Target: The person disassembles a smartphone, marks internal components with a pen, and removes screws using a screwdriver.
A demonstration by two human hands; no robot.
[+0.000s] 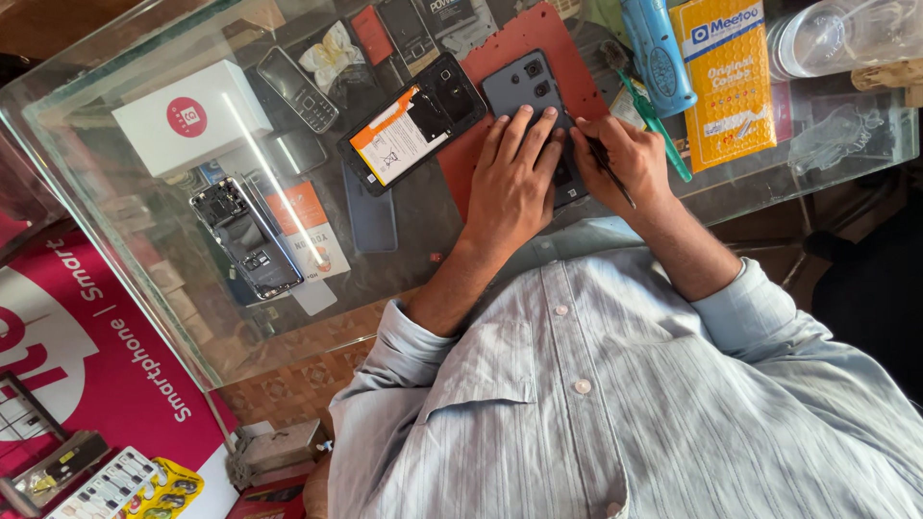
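Pressing flat on the dark grey phone [524, 88], the left hand [514, 183] lies with its fingers spread over the lower half of the device. It pins the phone down but does not close around it. The phone lies back upward on the red mat [461, 168], with its camera openings exposed just beyond the left fingertips.

The right hand [627, 159] is clenched in a pen-style grip on a thin dark tool [608, 168]. The tool tip points toward the phone edge beside the left fingers. The contact point is hidden between the two hands, so it may be a screw or a seam; this cannot be told.

Status, as a judgement: work on this phone appears to be at an early or middle stage. Its back is in place on the visible half, and no removed parts lie next to the grip.

Beyond the left hand's thumb side lies a second phone [413, 125], already opened, showing an orange-and-white battery. Farther out on the glass table [115, 240] lies a stripped phone frame [245, 235]. Beyond the right hand lie a green-handled tool [659, 135] and a yellow package [726, 82].
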